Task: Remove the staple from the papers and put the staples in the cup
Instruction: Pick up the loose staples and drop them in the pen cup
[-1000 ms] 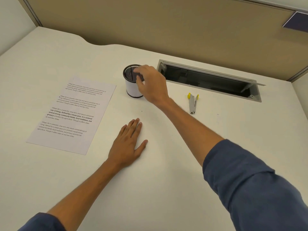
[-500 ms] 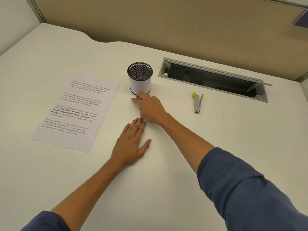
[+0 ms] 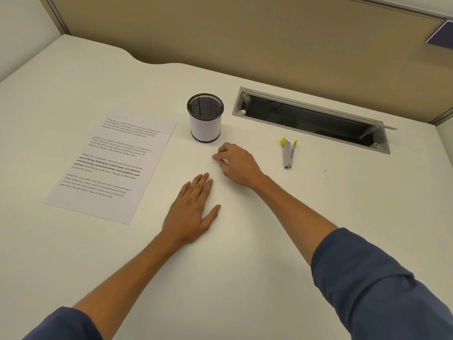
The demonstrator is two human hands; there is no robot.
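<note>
Just below the cup (image 3: 205,119), the right hand (image 3: 236,165) has its fingers (image 3: 218,157) pinching at a tiny staple (image 3: 213,162); it may slip away unseen on the pale desk (image 3: 245,241).

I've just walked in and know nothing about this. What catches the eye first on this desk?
Two bare hands meet mid-desk: the left hand lies flat, while the right hand curls its fingers down at a tiny speck, too small to identify. Just beyond stands a black mesh cup with a white band, a printed sheet of paper to its left. To the right lies a grey staple remover with yellow tips, before an open cable slot.
</note>
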